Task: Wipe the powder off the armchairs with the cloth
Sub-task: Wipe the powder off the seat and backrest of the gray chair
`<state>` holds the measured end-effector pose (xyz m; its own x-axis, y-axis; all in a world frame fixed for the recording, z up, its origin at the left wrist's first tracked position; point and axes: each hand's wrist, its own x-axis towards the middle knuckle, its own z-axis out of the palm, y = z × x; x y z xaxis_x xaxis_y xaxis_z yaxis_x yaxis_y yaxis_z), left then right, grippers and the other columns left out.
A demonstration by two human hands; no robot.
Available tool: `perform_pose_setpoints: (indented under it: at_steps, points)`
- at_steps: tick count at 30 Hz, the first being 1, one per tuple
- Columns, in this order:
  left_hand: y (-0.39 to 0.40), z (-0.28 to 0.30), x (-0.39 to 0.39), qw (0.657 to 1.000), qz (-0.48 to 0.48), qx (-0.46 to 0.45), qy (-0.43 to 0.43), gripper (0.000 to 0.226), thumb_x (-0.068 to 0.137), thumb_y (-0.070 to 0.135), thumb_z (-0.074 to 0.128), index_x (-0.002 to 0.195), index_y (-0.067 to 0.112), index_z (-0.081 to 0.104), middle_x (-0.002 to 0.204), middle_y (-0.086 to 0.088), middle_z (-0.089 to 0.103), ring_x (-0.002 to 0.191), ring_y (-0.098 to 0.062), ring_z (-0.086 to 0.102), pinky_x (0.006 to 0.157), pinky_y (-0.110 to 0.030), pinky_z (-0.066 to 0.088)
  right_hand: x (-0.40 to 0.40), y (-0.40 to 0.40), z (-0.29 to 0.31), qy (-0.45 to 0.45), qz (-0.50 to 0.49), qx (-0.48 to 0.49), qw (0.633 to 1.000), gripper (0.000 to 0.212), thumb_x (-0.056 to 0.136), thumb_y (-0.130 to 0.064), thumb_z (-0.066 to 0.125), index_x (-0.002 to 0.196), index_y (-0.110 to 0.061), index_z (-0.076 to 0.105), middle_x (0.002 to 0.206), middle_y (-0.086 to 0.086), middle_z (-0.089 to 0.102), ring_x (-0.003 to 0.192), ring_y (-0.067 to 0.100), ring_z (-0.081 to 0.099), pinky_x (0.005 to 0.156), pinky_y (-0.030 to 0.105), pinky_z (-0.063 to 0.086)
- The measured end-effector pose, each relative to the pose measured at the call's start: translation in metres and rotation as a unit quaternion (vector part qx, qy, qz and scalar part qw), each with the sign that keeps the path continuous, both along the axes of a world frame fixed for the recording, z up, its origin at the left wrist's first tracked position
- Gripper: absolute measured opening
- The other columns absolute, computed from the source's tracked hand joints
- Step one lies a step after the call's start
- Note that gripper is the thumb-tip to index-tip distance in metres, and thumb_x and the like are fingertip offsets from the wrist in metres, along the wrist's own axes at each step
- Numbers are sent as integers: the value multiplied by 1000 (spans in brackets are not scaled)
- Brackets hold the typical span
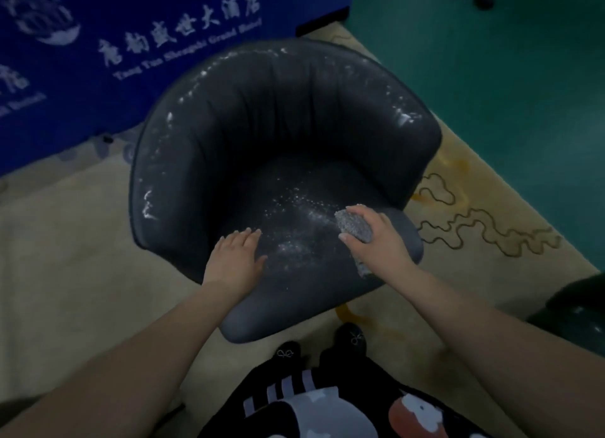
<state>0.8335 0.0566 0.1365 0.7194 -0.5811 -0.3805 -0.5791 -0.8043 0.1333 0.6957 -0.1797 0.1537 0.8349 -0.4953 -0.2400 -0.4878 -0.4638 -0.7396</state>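
Head view: right hand [376, 241] grip clutching cloth [355, 228]; left hand [234, 257] spread flat on armchair [196, 162].

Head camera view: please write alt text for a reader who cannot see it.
A person's right hand grips a grey cloth on the seat of a dark armchair, beside scattered white powder. The left hand rests flat on the seat; more powder streaks the top rim.

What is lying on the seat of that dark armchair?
White powder is scattered over the armchair seat. The left hand rests flat on it, and the right hand holds a grey cloth there. Whatever lies beneath the hands and cloth is hidden.
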Motion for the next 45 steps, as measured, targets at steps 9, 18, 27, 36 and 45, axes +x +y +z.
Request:
perform_pose_setpoints:
  at_steps: [9,18,27,36,45]
  points:
    - [1,-26,-6,988,154,-24,17,61,99,41,40,152,21,20,159,-2,18,146,-22,16,120,-37,12,46,-40,-18,12,117,4,993,48,88,-39,66,131,-42,44,138,-8,40,104,-2,39,83,13,32]
    - [33,-69,13,962,267,-45,45,59,99,35,45,151,16,25,158,-5,22,145,-24,19,119,-34,15,105,-15,-59,26,162,58,985,51,87,-38,67,133,-40,47,126,-18,38,115,-5,37,91,10,27]
    - [60,-157,19,930,353,-31,94,71,90,39,61,150,21,27,158,1,22,141,-24,26,113,-35,27,165,28,-151,53,240,88,965,55,86,-31,70,135,-39,46,127,-19,38,118,-5,36,99,16,27]
    - [55,-262,14,888,452,-41,80,80,86,46,63,151,25,22,160,1,16,145,-22,18,117,-33,18,221,75,-272,68,353,134,923,69,81,-27,77,138,-40,41,125,-28,46,113,-11,41,89,4,32]
    - [49,-327,-10,854,507,-106,52,86,85,47,64,153,25,16,161,7,5,147,-18,6,117,-26,4,258,120,-351,-20,475,-49,879,74,81,-46,69,145,-24,39,125,1,43,114,13,39,96,19,35]
